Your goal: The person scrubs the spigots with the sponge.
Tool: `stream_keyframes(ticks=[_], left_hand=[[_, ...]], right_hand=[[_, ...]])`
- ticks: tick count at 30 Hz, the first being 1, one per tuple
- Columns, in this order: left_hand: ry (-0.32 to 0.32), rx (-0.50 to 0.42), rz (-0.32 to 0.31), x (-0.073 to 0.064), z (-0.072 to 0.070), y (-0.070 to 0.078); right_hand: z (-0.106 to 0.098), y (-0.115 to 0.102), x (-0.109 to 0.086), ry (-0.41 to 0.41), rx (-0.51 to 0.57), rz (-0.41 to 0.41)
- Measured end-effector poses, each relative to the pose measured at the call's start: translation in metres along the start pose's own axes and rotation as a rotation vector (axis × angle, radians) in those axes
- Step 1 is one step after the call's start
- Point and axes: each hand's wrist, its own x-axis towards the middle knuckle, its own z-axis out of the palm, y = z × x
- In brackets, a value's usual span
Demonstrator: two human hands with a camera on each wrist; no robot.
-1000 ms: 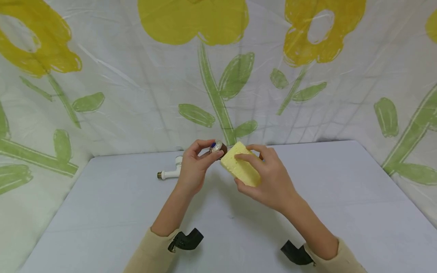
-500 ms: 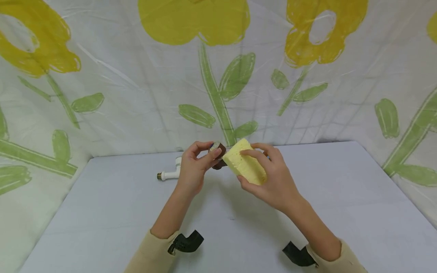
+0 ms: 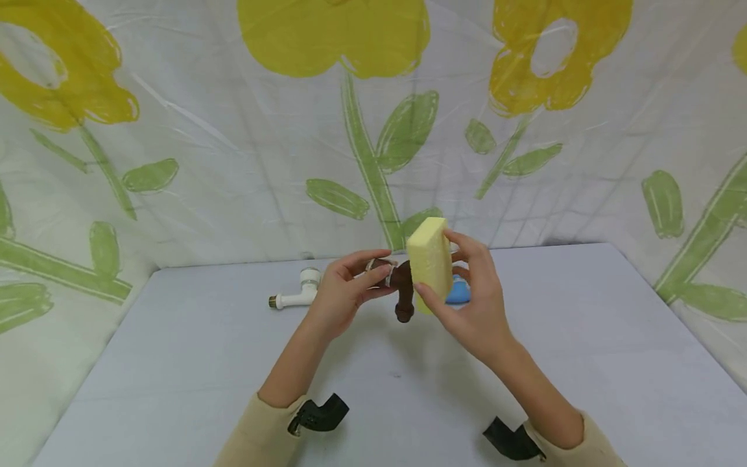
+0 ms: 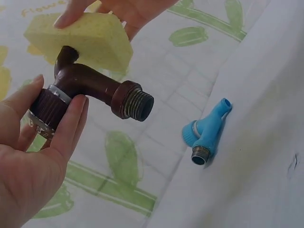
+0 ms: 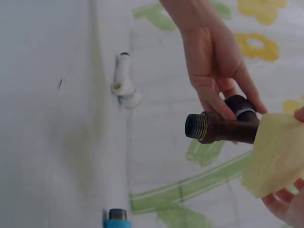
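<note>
A dark brown faucet [image 4: 88, 83] with a threaded brass inlet is held by its ribbed knob between the thumb and fingers of my left hand [image 3: 344, 292]. My right hand [image 3: 478, 305] grips a thick yellow sponge [image 3: 428, 259] by its sides, upright in the head view. In the left wrist view the faucet's spout end meets the sponge's face. From the right wrist camera, the sponge [image 5: 278, 152] covers the spout, while the threaded end [image 5: 197, 127] points away from it. Both things are held up above the table.
A white faucet [image 3: 297, 295] lies on the white table [image 3: 192, 350] left of my left hand. A blue faucet [image 4: 206, 133] lies toward the back, partly behind my right hand in the head view. A flower-printed sheet [image 3: 233, 194] hangs behind the table.
My left hand has turned the faucet, so its knob end faces away and its body now shows. The sponge has tipped from slanted to upright and shifted slightly right, uncovering the blue faucet.
</note>
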Motion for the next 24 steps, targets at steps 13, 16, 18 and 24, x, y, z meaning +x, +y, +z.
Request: stream_keyframes(ticks=[13,16,18,24], left_hand=[[0.013,-0.108,-0.025,-0.0008,-0.0026,0.0017],[-0.006,-0.091,-0.037,-0.0018,-0.0019,0.0033],[-0.004,-0.075,-0.033,-0.0022,-0.0015,0.0046],[0.035,-0.100,-0.002,-0.0017,-0.0018,0.0068]], right_hand=[[-0.0050,-0.0064,0.0034,-0.123,0.159,0.217],[-0.0042,-0.0067,0.0029,-0.103,0.192,0.221],[-0.0034,-0.0059,0.0022,-0.094,0.192,0.212],[-0.0035,-0.0039,0.0018,-0.149,0.127,0.233]])
